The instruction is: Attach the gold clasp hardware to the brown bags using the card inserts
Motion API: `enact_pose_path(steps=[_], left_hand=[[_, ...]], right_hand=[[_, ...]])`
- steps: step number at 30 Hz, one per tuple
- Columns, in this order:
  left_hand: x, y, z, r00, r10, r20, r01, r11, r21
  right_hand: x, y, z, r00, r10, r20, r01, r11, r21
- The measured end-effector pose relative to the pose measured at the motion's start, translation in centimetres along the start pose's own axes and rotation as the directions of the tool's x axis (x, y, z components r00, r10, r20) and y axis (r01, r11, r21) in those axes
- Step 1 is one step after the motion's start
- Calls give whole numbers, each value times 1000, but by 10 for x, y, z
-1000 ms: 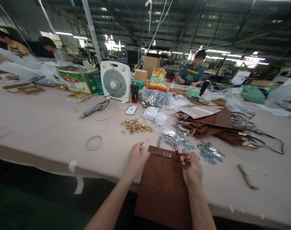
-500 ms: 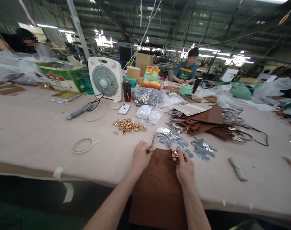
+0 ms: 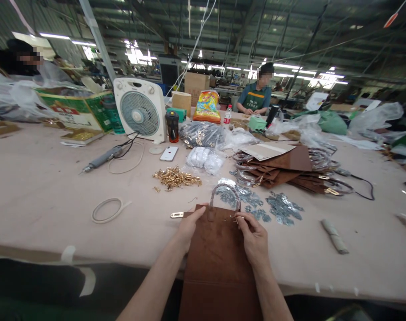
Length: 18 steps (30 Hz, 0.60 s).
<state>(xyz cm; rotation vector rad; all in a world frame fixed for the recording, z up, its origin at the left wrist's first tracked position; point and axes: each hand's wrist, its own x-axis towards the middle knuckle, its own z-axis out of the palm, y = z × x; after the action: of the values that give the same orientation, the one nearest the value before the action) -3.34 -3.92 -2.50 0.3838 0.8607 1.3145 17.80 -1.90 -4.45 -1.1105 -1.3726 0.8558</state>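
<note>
A brown bag panel (image 3: 219, 254) with a plastic-wrapped loop handle (image 3: 225, 189) hangs over the table's front edge. Its top left edge is gripped by my left hand (image 3: 189, 227), thumb on the front face. A strap end with a gold slotted plate (image 3: 177, 215) sticks out to the left of that hand. My right hand (image 3: 255, 236) is closed in a pinch on a small gold metal fitting (image 3: 236, 218), held against the panel near the handle's right base. The fitting's exact shape is partly hidden by the fingers.
Gold fittings (image 3: 176, 178) and grey metal plates (image 3: 283, 208) lie in piles beyond my hands. Brown panels (image 3: 279, 169) are stacked at right. An electric screwdriver (image 3: 102, 159), tape roll (image 3: 106, 210), phone (image 3: 169, 153) and fan (image 3: 141, 109) stand left. A co-worker (image 3: 256, 96) sits opposite.
My right hand has brought the gold fitting leftward onto the panel. My left hand now grips the panel's edge, and the strap end with its gold plate points out left. The view has shifted slightly.
</note>
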Motion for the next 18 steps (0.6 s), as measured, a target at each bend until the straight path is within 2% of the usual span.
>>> enact_pose_path(steps=[3,5,7,13,18], left_hand=[[-5,4,-1,985,-146,89,151,987,-56],[-7,6,-4,954,-253,163,266,962,-64],[-7,8,-8,931,-303,202,325,942,-86],[-5,5,-16,919,-317,234,364,910,-200],[-6,4,-15,924,-296,240,346,915,-206]], right_hand=[[-1,-5,1,999,-22,38,23,999,-37],[-1,-7,1,999,-33,43,36,997,-61],[-1,-7,1,998,-49,50,53,995,-82],[-4,-6,1,987,-134,91,146,980,-137],[-4,-8,1,975,-175,137,198,965,-174]])
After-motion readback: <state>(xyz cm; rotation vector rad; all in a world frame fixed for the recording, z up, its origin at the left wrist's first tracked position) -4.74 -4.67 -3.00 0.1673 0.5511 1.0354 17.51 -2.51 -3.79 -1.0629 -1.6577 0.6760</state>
